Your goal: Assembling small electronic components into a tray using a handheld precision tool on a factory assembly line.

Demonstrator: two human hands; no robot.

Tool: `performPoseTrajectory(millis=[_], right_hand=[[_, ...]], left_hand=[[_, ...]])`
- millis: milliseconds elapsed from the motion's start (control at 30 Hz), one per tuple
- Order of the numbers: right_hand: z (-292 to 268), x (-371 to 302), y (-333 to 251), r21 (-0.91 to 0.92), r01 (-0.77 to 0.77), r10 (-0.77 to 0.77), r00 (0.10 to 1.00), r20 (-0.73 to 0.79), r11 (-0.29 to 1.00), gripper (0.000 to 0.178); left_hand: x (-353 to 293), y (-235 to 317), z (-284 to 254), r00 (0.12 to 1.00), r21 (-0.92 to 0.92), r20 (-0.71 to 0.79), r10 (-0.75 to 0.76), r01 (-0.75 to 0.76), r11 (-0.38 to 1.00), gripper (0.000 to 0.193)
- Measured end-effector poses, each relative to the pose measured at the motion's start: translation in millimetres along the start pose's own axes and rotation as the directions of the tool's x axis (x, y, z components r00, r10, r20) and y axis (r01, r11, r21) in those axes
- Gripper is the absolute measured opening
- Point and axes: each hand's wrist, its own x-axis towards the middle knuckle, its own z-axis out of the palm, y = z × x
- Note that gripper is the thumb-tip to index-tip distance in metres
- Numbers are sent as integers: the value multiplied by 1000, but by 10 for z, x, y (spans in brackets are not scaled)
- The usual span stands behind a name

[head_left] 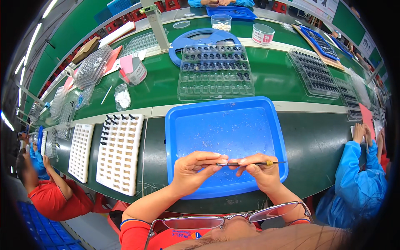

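Note:
Both my hands meet over the near part of a blue plastic tray (276, 125), whose floor is strewn with tiny light specks. My right hand (262, 174) is closed around a thin dark tool (280, 162), held level, with a yellow band near its pointed right end and a shiny metal end toward the left. My left hand (191, 170) pinches thumb against fingers at that metal end. Whatever is between those fingertips is too small and covered to name.
Left of the tray lies a white slotted block (132, 162) with several small black parts (104, 133); another white block (81, 152) is beyond. Clear compartment trays (216, 93) stand on the green conveyor. Co-workers sit either side, a blue sleeve (354, 166) at right.

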Motion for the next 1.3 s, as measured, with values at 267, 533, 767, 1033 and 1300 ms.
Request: performPoseTrajectory(millis=[267,533,767,1033,1300], right_hand=[[-62,84,79,144,23,-21,1000,-12,989,21],[-161,-54,99,67,9,9,966,-259,998,28],[-127,5,45,45,-41,52,959,-280,998,27],[-138,33,51,50,-37,50,954,-295,998,25],[-137,29,30,43,-45,56,958,-282,998,23]], left_hand=[[-11,104,-54,996,46,-81,-36,40,998,32],[-106,430,-210,953,498,-143,269,-165,851,34],[-737,664,-1354,666,685,-608,433,163,710,33],[-1146,758,-2701,513,718,-693,507,420,555,32],[-552,636,-2603,573,793,-609,549,406,455,26]])
